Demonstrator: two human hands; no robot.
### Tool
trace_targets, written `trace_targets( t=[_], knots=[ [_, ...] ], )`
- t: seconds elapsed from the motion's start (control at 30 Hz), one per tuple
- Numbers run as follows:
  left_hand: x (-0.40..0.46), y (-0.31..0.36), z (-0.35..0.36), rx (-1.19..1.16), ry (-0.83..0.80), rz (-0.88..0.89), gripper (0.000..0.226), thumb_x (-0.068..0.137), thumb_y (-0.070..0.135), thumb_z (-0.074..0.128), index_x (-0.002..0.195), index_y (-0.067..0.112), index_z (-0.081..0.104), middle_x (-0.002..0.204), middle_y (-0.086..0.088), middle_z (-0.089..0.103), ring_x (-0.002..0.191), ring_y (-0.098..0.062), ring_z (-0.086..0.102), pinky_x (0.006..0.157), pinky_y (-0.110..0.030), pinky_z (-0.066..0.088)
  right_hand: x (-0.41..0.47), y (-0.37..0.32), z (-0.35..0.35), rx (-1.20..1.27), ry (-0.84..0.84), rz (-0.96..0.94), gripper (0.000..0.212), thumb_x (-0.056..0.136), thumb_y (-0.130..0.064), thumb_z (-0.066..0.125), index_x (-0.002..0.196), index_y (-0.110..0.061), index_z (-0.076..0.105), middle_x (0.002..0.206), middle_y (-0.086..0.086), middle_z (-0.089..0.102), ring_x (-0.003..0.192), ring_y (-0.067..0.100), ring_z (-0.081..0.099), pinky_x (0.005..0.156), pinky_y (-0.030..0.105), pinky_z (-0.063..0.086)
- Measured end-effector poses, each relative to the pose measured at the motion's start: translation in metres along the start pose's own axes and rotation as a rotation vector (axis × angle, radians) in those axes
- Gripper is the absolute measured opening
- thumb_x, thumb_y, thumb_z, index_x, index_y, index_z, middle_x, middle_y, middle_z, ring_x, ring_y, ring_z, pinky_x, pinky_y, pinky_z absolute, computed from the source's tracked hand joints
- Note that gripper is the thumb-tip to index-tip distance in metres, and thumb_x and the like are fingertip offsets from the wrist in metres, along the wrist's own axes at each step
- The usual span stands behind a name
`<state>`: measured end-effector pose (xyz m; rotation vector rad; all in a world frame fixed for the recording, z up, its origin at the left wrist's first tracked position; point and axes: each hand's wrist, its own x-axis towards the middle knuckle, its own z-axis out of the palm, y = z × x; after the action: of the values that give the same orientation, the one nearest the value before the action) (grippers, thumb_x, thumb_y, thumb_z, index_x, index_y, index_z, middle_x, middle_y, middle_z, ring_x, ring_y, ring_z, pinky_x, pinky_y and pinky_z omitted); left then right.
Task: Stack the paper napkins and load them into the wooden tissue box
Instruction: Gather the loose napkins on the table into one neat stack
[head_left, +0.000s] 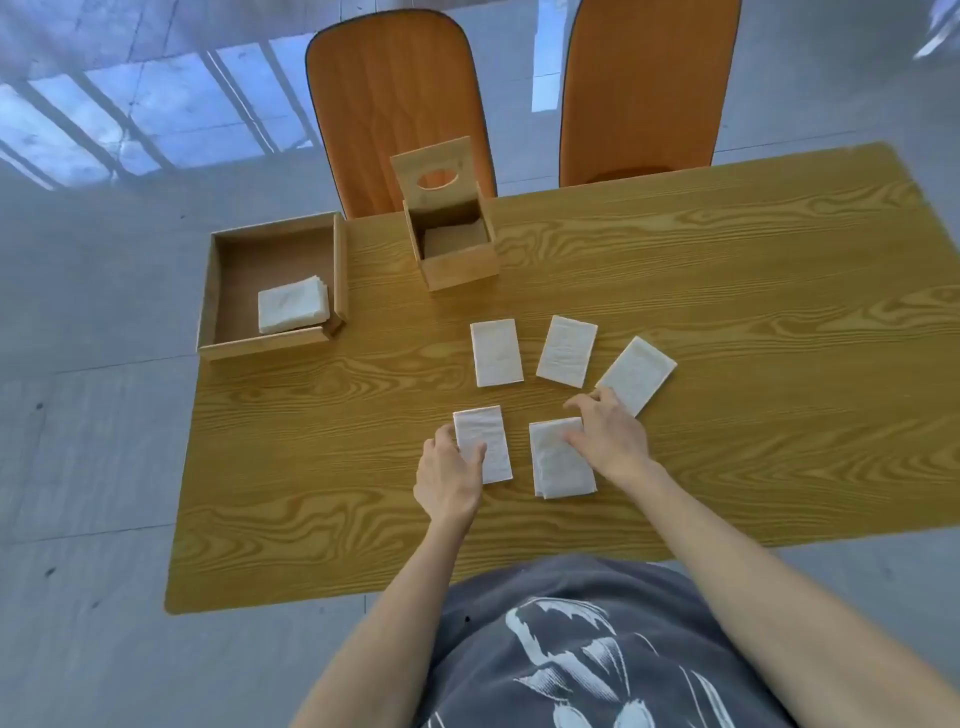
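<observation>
Several folded white napkins lie in a loose arc on the wooden table (727, 312). My left hand (448, 477) rests on the lower left corner of the near-left napkin (485, 439), thumb laid on top of it. My right hand (608, 434) presses its fingers on the top right of the near-middle napkin (558, 462), which looks like more than one layer. Farther out lie three napkins: left (496, 352), middle (567, 351) and right (639, 371). The wooden tissue box (457, 265) stands at the back with its lid (436, 171) tipped up; something pale lies inside.
A shallow wooden tray (270, 344) at the table's left back corner holds a stack of napkins (293, 310). Two orange chairs (395, 104) stand behind the table's far edge. The grey floor surrounds the table on the left and far side.
</observation>
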<state>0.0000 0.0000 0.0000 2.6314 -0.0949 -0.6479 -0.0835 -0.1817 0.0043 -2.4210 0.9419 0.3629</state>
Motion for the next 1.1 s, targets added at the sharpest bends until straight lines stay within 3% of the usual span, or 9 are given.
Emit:
trace_targets(
  t=[0.2, 0.37, 0.5, 0.63, 0.8, 0.9, 1.1],
  knots=[
    [0.003, 0.000, 0.006, -0.005, -0.003, -0.060, 0.055, 0.086, 0.044, 0.068, 0.130, 0.018, 0.049, 0.119, -0.004, 0.061, 0.105, -0.025, 0.063, 0.077, -0.039, 0.049, 0.003, 0.004, 0.003, -0.033, 0.001, 0.020, 0.029, 0.087, -0.034, 0.068, 0.112, -0.020, 0.064, 0.122, 0.005, 0.052, 0.117, 0.023, 0.051, 0.086, 0.034, 0.049],
    [0.012, -0.002, 0.007, -0.107, -0.040, -0.128, 0.048, 0.081, 0.044, 0.074, 0.119, 0.019, 0.057, 0.116, -0.001, 0.060, 0.100, -0.019, 0.062, 0.074, -0.033, 0.049, 0.009, 0.004, -0.003, 0.055, -0.052, 0.000, 0.011, 0.085, -0.023, 0.068, 0.095, -0.021, 0.066, 0.103, 0.001, 0.065, 0.101, 0.021, 0.060, 0.082, 0.035, 0.052],
    [0.014, -0.006, 0.008, -0.162, -0.038, -0.120, 0.039, 0.081, 0.041, 0.075, 0.112, 0.021, 0.063, 0.109, 0.003, 0.061, 0.091, -0.013, 0.059, 0.070, -0.027, 0.043, 0.013, 0.005, -0.016, 0.364, -0.233, -0.043, 0.014, 0.083, -0.019, 0.074, 0.095, -0.022, 0.067, 0.099, -0.004, 0.067, 0.096, 0.015, 0.063, 0.075, 0.025, 0.049],
    [0.017, -0.014, 0.005, -0.304, -0.028, -0.123, 0.024, 0.088, 0.036, 0.067, 0.105, 0.019, 0.069, 0.099, 0.007, 0.070, 0.088, -0.010, 0.062, 0.072, -0.024, 0.043, 0.013, -0.005, -0.027, 0.544, -0.450, -0.083, 0.014, 0.085, -0.020, 0.074, 0.099, -0.018, 0.073, 0.098, 0.001, 0.072, 0.097, 0.017, 0.067, 0.075, 0.029, 0.059],
    [0.023, -0.029, 0.003, -0.494, -0.085, -0.139, 0.023, 0.087, 0.035, 0.070, 0.103, 0.018, 0.072, 0.098, 0.005, 0.075, 0.094, -0.012, 0.070, 0.084, -0.034, 0.057, 0.011, -0.031, -0.036, 0.691, -0.689, -0.072, 0.025, 0.088, -0.019, 0.072, 0.111, -0.010, 0.068, 0.103, 0.008, 0.072, 0.096, 0.019, 0.070, 0.069, 0.027, 0.059],
    [0.025, -0.033, 0.004, -0.563, -0.134, -0.147, 0.024, 0.086, 0.036, 0.070, 0.103, 0.019, 0.074, 0.096, 0.005, 0.077, 0.091, -0.013, 0.072, 0.085, -0.041, 0.059, 0.016, -0.044, -0.031, 0.769, -0.695, -0.065, 0.028, 0.088, -0.019, 0.071, 0.114, -0.010, 0.065, 0.103, 0.010, 0.072, 0.091, 0.018, 0.072, 0.066, 0.030, 0.060],
    [0.028, -0.036, -0.002, -0.653, -0.202, -0.162, 0.005, 0.091, 0.029, 0.066, 0.091, 0.028, 0.071, 0.095, 0.000, 0.077, 0.091, -0.018, 0.073, 0.087, -0.046, 0.059, 0.031, -0.062, -0.001, 0.799, -0.569, -0.018, 0.016, 0.091, -0.014, 0.069, 0.106, -0.011, 0.066, 0.102, 0.012, 0.070, 0.092, 0.019, 0.069, 0.069, 0.037, 0.063]
  ],
)
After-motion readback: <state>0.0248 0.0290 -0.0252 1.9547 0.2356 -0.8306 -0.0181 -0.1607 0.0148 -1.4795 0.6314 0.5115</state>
